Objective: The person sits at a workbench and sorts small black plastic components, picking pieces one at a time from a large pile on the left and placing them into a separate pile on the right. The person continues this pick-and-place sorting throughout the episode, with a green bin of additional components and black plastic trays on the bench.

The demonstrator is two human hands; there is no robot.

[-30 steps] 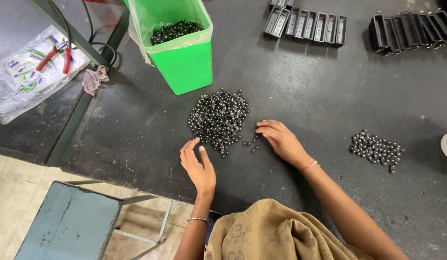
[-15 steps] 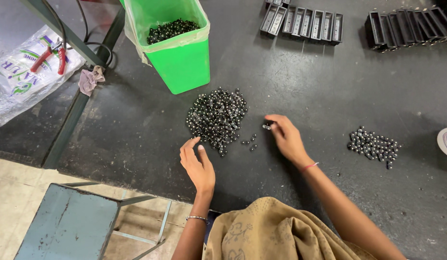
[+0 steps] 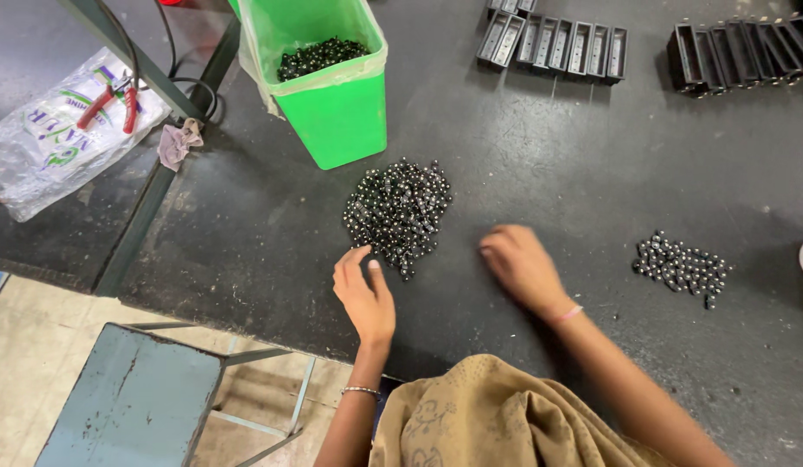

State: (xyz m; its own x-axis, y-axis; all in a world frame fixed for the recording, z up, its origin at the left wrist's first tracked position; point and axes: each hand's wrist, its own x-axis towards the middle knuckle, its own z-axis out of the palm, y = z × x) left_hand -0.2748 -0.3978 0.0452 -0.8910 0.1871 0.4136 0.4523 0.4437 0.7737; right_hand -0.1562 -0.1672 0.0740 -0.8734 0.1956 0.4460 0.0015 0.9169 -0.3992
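Both hands on table | right hand (image 3: 521, 264) blurred, fingers unclear | left hand (image 3: 363, 294) beside ball pile (image 3: 398, 212)

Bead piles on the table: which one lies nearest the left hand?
The large pile just below the green bin; the left hand nearly touches it. The small pile lies beyond the right hand.

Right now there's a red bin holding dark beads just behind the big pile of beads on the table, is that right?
Not quite: the bin is green, not red. The head view shows it holding dark beads and standing just behind the big pile of beads on the table.
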